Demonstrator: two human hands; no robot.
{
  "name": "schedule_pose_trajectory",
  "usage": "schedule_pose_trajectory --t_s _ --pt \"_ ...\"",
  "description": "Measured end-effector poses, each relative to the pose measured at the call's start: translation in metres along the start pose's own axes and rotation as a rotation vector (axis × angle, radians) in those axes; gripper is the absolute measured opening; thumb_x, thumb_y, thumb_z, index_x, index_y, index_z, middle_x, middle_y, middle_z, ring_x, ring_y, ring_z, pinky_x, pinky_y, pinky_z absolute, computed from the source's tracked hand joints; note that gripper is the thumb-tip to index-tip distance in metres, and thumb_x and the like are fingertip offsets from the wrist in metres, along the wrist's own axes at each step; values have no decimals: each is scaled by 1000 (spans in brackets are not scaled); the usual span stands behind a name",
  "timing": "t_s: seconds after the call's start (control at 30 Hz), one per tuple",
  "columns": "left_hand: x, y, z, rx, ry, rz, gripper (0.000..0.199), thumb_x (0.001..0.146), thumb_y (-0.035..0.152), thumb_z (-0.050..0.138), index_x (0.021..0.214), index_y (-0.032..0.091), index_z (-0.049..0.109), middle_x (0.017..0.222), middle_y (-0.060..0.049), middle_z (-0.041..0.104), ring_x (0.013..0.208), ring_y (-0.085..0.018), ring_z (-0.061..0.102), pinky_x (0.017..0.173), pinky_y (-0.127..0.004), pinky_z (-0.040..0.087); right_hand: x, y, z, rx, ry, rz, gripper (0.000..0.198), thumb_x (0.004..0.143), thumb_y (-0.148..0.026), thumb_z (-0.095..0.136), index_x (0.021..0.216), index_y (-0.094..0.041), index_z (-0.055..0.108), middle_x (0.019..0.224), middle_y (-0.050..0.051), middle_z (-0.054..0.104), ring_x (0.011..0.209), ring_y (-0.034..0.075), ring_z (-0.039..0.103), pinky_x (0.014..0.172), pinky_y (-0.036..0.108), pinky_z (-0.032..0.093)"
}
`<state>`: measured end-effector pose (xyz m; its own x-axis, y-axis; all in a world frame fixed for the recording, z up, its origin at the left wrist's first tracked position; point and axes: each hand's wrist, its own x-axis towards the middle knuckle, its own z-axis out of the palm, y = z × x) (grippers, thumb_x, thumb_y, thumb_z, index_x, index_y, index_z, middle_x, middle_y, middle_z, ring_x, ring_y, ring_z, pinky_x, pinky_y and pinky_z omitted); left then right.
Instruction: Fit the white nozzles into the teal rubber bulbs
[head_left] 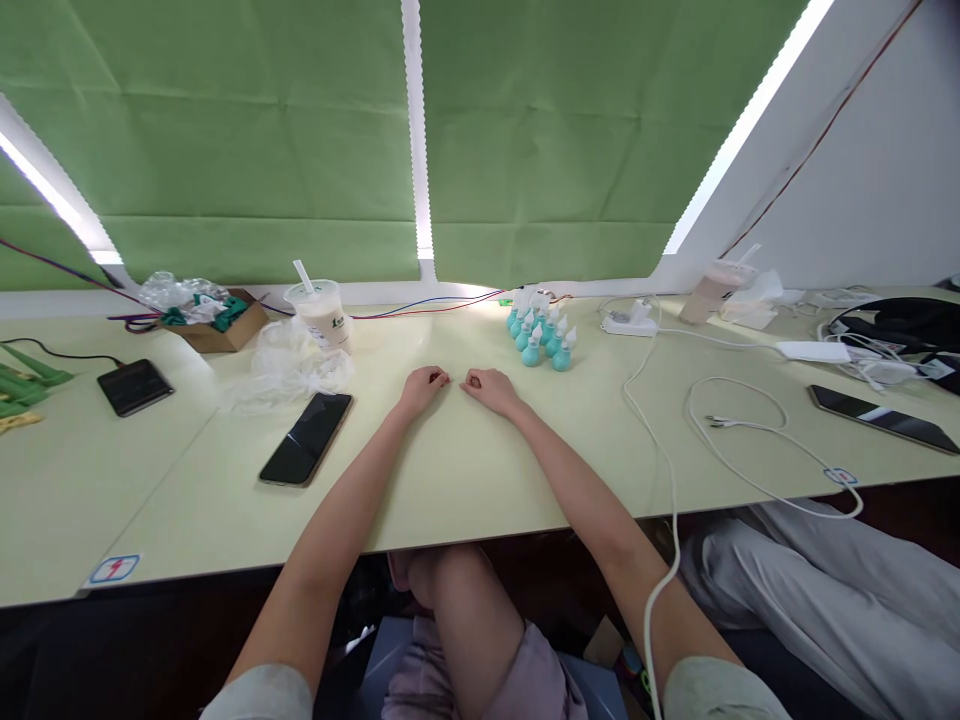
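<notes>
My left hand (424, 385) rests on the table with its fingers curled into a loose fist, and nothing shows in it. Close to its right, my right hand (487, 388) lies curled the same way, a small gap between the two. Beyond my right hand stands a cluster of several small turquoise bottles (531, 350) with white pointed tips, upright and apart from the hand. A dark smartphone (306, 440) lies flat to the left of my left forearm. Behind the phone is a crumpled clear plastic bag (281, 370).
A drink cup (326, 318) with a straw stands at the back left beside a cardboard box (217, 335) of wrappings. A power strip (630, 320), white cables (739, 390), another cup (709, 292) and a second phone (881, 418) are on the right. A person's grey trousers (817, 590) show there.
</notes>
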<state>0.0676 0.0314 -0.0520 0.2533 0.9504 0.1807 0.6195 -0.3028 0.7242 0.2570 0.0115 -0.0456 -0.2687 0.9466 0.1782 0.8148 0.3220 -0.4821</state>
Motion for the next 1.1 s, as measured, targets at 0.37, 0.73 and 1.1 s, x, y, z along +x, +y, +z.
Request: schedule_pose_trajectory --t_s 0.37,0.73,1.1 --pt "1 -5 0 -22 -14 1 31 80 41 43 75 21 66 79 -3 67 73 -18 55 70 -31 43 3 15 -12 79 416 178 23 89 -39 46 78 -23 59 75 1 63 69 16 55 63 26 36" --pt "4 -12 -3 -144 33 -17 28 78 41 48 73 20 65 77 -4 66 76 -18 57 75 -29 44 -7 65 -53 -64 932 371 44 88 -41 48 125 -17 47 117 16 47 112 28 45 82 38 45" --pt "5 -16 -1 -212 164 -85 26 80 38 47 75 17 62 74 -5 64 76 -17 60 76 -30 48 4 64 -38 12 752 231 21 80 -27 54 97 -17 60 104 11 58 95 22 53 79 34 45"
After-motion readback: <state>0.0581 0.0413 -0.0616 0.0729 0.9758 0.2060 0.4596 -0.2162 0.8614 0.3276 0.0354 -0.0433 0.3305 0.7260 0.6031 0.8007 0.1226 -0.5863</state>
